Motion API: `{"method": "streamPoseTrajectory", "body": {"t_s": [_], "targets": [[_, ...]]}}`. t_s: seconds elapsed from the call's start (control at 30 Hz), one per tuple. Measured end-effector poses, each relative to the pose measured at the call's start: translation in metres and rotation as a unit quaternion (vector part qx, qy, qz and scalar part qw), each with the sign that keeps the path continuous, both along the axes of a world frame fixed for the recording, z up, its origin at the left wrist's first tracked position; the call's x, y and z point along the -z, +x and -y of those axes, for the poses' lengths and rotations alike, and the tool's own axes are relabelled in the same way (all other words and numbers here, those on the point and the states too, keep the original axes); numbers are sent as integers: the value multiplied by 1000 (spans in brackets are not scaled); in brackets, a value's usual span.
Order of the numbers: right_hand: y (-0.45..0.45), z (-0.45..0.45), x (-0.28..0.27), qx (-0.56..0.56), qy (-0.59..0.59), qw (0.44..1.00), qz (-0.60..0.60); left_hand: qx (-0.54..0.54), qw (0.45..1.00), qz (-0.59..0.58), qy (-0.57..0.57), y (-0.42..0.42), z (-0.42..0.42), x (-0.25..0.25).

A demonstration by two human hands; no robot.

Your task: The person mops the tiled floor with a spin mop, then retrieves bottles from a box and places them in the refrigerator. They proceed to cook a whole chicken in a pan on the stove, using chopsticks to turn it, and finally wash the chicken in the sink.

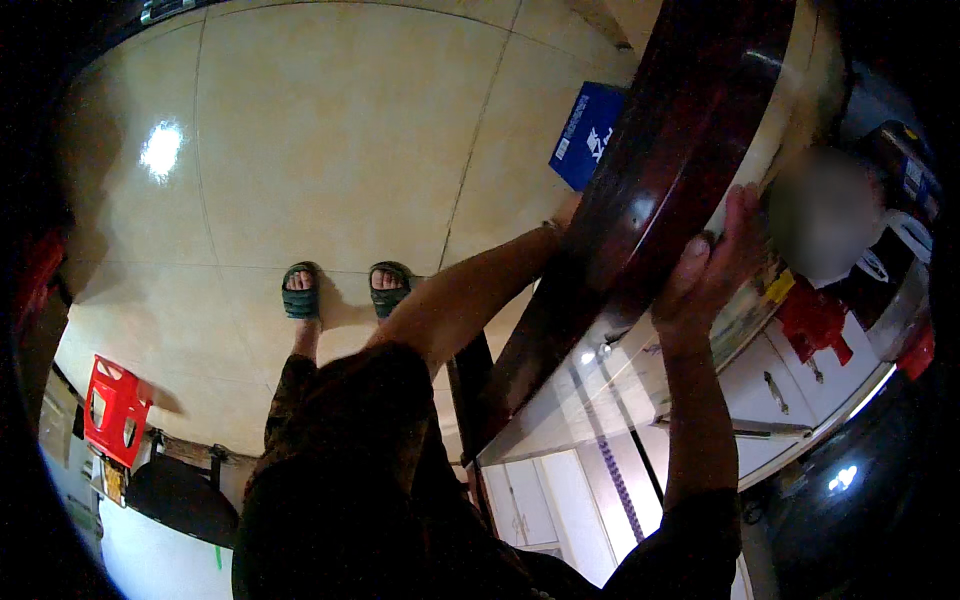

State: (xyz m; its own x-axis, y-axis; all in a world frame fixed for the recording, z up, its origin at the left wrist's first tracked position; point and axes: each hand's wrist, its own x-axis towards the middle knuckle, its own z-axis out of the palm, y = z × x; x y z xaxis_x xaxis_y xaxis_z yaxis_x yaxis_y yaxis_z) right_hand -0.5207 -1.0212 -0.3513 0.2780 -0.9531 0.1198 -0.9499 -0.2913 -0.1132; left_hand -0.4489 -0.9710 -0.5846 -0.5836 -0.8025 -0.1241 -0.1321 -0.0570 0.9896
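A long, glossy dark-red wooden beam (pixel 652 217), apparently the edge of a piece of furniture, slants across the right half of the view. My left hand (pixel 570 210) reaches to its far side; only the wrist area shows, with a dark band, and the fingers are hidden behind the wood. On the beam's other side is my right hand (pixel 709 262), raised with thumb and fingers apart and nothing seen in it. It is close to the wood; whether it touches cannot be told. A shiny surface (pixel 592 375) with bright reflections lies below the beam.
A blue box (pixel 589 135) bearing white writing sits behind the beam. White cabinet doors (pixel 772 375) and a red bag-like item (pixel 814 322) are at right, beside a blurred patch. At lower left are a red plastic stool (pixel 116 412) and a white surface (pixel 165 555). My sandalled feet stand on tiles.
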Motion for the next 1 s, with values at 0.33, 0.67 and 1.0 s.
{"method": "streamPoseTrajectory", "body": {"t_s": [0.33, 0.67, 1.0], "targets": [[-4, 0, 0, -23, -24, 999, -10, -82, 994, -35, 62, 43, -8, -20], [-7, -2, 6, -35, -53, 998, 29, -88, 981, 89, 151, 191, -37, -56], [-11, 1, 5, -27, -44, 999, 16, -193, 937, 117, 268, 220, -150, -69]]}}
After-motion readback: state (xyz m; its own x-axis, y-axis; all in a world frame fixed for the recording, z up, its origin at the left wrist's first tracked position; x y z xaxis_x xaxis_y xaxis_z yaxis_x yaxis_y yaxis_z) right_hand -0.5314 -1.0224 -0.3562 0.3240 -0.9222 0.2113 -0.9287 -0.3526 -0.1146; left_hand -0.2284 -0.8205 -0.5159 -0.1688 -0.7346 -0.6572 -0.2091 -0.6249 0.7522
